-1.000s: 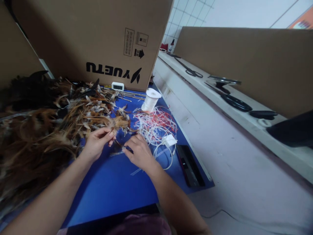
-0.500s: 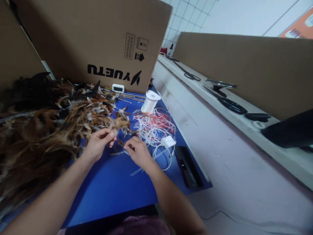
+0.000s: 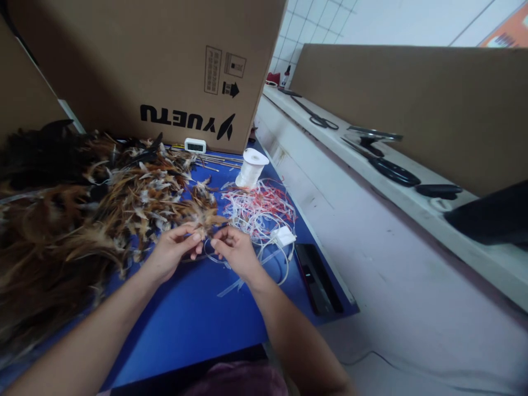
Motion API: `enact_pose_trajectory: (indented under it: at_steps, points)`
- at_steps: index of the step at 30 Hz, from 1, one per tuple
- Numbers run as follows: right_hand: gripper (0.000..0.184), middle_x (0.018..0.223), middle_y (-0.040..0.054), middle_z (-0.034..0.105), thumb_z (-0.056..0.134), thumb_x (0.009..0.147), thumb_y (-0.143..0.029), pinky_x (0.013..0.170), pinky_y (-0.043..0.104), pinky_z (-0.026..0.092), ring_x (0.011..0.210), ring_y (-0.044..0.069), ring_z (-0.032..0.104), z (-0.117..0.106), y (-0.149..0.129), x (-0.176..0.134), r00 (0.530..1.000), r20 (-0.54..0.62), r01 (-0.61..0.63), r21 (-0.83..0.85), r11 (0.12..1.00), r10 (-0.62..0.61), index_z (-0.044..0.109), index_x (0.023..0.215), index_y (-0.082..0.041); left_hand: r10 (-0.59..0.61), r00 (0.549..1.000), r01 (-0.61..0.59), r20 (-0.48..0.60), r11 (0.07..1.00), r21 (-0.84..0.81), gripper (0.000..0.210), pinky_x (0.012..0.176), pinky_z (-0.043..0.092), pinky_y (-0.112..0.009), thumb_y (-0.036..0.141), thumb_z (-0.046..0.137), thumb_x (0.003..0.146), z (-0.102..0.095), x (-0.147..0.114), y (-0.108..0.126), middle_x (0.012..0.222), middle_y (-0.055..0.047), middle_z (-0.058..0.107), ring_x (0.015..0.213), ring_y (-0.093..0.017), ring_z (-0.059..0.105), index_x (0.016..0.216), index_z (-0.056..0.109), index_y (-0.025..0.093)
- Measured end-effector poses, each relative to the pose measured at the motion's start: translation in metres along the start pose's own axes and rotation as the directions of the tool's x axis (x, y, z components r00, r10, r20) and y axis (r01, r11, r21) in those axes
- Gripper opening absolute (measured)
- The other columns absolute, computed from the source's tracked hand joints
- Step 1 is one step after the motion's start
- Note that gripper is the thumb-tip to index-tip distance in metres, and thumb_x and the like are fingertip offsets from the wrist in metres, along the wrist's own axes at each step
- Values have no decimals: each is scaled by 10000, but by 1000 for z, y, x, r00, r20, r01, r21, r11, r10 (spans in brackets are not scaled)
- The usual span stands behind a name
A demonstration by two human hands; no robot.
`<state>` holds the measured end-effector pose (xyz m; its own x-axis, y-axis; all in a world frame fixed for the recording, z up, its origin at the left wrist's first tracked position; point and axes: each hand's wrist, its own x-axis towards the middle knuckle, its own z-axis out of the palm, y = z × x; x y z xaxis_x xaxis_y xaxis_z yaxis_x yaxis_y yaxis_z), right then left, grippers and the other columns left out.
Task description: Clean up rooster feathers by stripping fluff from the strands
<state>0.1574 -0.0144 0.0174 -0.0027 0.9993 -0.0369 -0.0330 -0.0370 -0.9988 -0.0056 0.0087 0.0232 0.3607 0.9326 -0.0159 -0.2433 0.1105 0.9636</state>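
My left hand (image 3: 175, 247) is closed, thumb against fingertips, on a small bunch of brown and tan feathers (image 3: 203, 217) that fans out above the fingers. Just right of it, my right hand (image 3: 234, 248) pinches at the base of the bunch; what lies between its fingertips is too small to make out. A thin pale loop of thread or strip (image 3: 209, 256) shows below and between the hands. Beyond my left hand spreads a big heap of loose brown, black and white feathers (image 3: 136, 192).
A white spool (image 3: 251, 168) stands behind tangled white and red strips (image 3: 264, 209). A white plug adapter (image 3: 284, 236) with cable and a dark phone-like object (image 3: 317, 278) lie on the blue table (image 3: 185, 324). A cardboard box (image 3: 173, 66) stands behind; scissors (image 3: 324, 122) rest on the right ledge.
My right hand has come up and closer to my left hand. The dark feather seen at its fingertips before no longer shows apart from the bunch. The view has shifted slightly.
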Motion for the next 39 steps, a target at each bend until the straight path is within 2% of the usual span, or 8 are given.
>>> enact_pose_trajectory:
  at_steps: [8, 13, 17, 22, 28, 34, 39]
  points:
    - [133, 558, -55, 529, 653, 695, -274, 477, 214, 391, 483, 78, 463, 3, 2, -3, 999, 39, 34, -45, 998, -32, 565, 713, -176, 1, 1000, -1, -2, 997, 74, 191, 490, 409, -186, 322, 682, 776, 0, -2, -5, 544, 19, 548, 517, -81, 481, 700, 655, 149]
    - [140, 565, -50, 542, 686, 652, -249, 486, 208, 378, 498, 72, 451, 2, 2, -3, 995, 99, -20, -23, 1000, 22, 576, 686, -171, -6, 1000, 8, -19, 996, 93, 197, 493, 408, -190, 328, 689, 765, -1, -1, -5, 533, 18, 554, 507, -83, 479, 689, 660, 149]
    - [134, 531, -65, 528, 690, 626, -216, 458, 199, 353, 460, 59, 432, 3, -1, -3, 990, 112, -96, 68, 993, 88, 568, 659, -172, -7, 1000, 10, -29, 995, 99, 191, 486, 409, -195, 333, 702, 746, -1, 0, -6, 536, 15, 558, 505, -89, 480, 696, 672, 152]
    - [156, 493, -71, 543, 702, 603, -206, 444, 198, 365, 433, 65, 472, 4, -6, -3, 981, 112, -181, 247, 952, 158, 553, 639, -176, 11, 999, -7, -45, 995, 102, 192, 482, 407, -200, 332, 705, 741, -1, 0, -6, 529, 16, 551, 501, -92, 477, 688, 671, 151]
    - [159, 485, -57, 574, 708, 617, -186, 450, 199, 381, 430, 68, 485, 3, -4, -2, 982, 104, -183, 374, 909, 155, 555, 658, -172, 21, 999, -17, -37, 994, 105, 182, 484, 406, -199, 326, 703, 745, -1, 1, -7, 520, 20, 544, 496, -89, 472, 692, 674, 154]
    - [254, 519, -53, 592, 784, 578, -262, 431, 196, 386, 441, 72, 513, 2, -4, -2, 980, 101, -197, 316, 928, 173, 593, 717, -167, 7, 1000, -4, -29, 994, 110, 178, 488, 403, -204, 331, 702, 746, -3, 1, -12, 538, 20, 547, 500, -90, 474, 722, 678, 156]
    - [271, 521, -36, 605, 808, 565, -310, 438, 199, 397, 444, 71, 521, 1, -5, -1, 982, 85, -185, 267, 946, 168, 613, 670, -154, 27, 999, -24, -19, 991, 133, 170, 497, 403, -204, 324, 692, 759, -4, 1, -12, 558, 19, 551, 514, -90, 478, 723, 671, 158]
